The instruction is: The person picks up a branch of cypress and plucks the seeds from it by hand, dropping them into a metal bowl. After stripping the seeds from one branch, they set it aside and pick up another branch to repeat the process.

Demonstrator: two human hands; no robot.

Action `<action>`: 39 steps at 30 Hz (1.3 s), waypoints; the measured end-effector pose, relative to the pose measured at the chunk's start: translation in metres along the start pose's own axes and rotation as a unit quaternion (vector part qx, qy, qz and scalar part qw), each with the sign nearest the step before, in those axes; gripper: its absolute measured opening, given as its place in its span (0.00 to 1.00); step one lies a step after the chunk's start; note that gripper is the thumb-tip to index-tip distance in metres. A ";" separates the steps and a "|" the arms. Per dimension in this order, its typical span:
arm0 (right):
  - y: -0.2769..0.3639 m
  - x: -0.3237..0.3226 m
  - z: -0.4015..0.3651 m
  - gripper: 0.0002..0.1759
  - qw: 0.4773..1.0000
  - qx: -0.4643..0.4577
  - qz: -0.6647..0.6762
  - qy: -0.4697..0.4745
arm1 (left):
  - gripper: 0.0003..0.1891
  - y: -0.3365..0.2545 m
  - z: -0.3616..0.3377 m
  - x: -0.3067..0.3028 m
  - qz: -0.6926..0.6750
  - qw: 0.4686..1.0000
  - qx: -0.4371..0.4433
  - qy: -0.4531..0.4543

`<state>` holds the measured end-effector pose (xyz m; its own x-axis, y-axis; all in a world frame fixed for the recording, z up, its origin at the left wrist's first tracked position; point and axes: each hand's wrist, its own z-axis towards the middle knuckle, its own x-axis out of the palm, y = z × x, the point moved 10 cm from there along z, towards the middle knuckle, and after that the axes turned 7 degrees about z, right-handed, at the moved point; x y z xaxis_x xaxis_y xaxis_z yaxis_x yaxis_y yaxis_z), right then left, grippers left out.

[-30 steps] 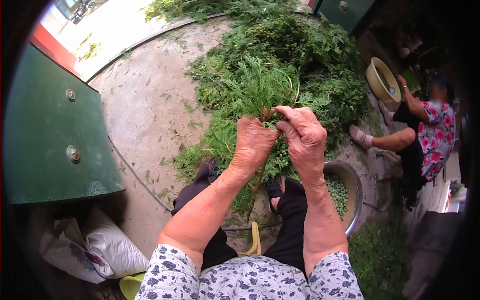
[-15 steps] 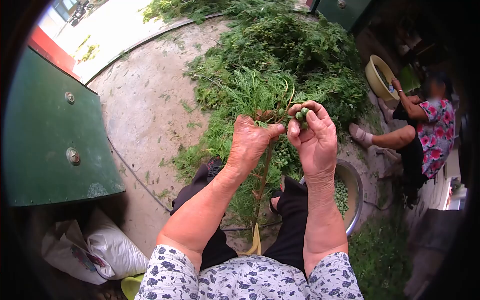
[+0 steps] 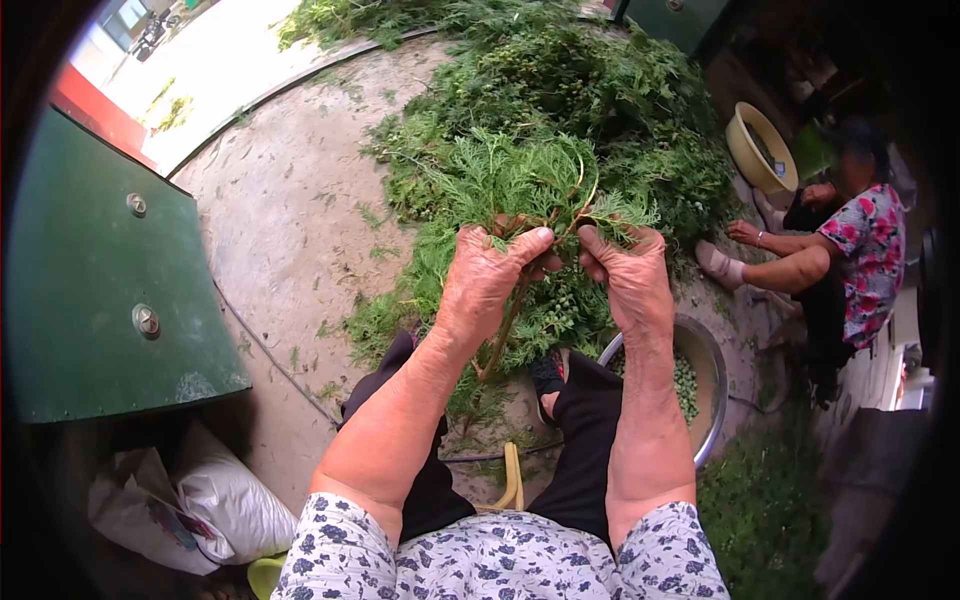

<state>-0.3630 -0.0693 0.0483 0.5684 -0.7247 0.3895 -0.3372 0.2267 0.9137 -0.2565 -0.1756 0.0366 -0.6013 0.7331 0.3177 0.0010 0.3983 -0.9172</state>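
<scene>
My left hand is closed round the stem of a leafy evergreen branch, which looks like cypress or arborvitae. Its bare woody stem slants down below that hand toward my knees. Close by on the right, my right hand pinches at a side sprig of the same branch, thumb against curled fingers. The foliage and knuckles hide whether small green cones are inside that hand. Below my right forearm stands a metal basin with many small green cones in it.
A large heap of cut evergreen branches lies ahead. At the right, a seated person is near a yellow basin. A green metal door and white sacks are at the left. A cable crosses the floor.
My right hand held several green cones at its fingertips; now it has turned palm-down onto the sprig, and the cones no longer show. The branch's stem has swung left. The seated person's hands left the yellow basin.
</scene>
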 end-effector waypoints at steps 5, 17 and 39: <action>0.000 0.012 -0.005 0.11 0.999 0.016 -0.021 0.025 | 0.08 0.007 0.003 -0.001 -0.029 0.999 -0.024 0.005; -0.004 0.013 -0.009 0.08 0.996 0.026 -0.082 -0.008 | 0.07 0.010 0.002 -0.003 -0.028 0.999 -0.010 -0.029; -0.019 0.007 0.004 0.12 0.942 0.096 0.312 0.082 | 0.07 0.015 0.004 -0.034 -0.039 0.987 0.008 -0.155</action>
<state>-0.3558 -0.0811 0.0336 0.3183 -0.3763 0.8701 -0.7637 0.4420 0.4705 -0.2393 -0.1970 0.0105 -0.8148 0.4954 0.3010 -0.0658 0.4368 -0.8971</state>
